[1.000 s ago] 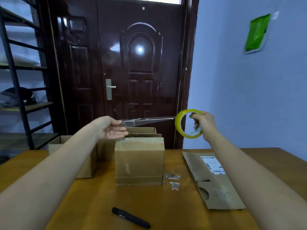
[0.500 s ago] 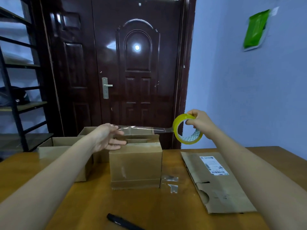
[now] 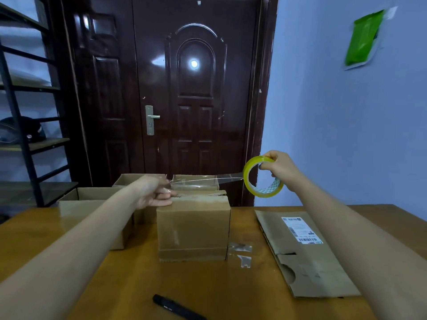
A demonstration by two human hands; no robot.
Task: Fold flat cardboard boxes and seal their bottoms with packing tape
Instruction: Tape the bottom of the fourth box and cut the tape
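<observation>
1. The left hand [image 3: 153, 192] is pinching the free end of the tape strip [image 3: 208, 180] just above the near box's top, fingers resting at its left edge.
2. The right hand [image 3: 279, 168] is gripping the tape roll [image 3: 262, 177] by its rim, up and to the right of the box, so the strip is stretching taut between both hands.
3. The strip looks thin, clear and sticky; it is likely to twist or cling to itself, so holding it by the very end and keeping tension seems wise.
4. The box [image 3: 194, 229] is standing mid-tabletop, brown, light and fairly stiff, with old tape marks on its front.
5. Open boxes [image 3: 92, 202] are sitting far left, a flat box [image 3: 305, 255] right, a black pen [image 3: 178, 307] near, all on the tabletop [image 3: 231, 287].
</observation>
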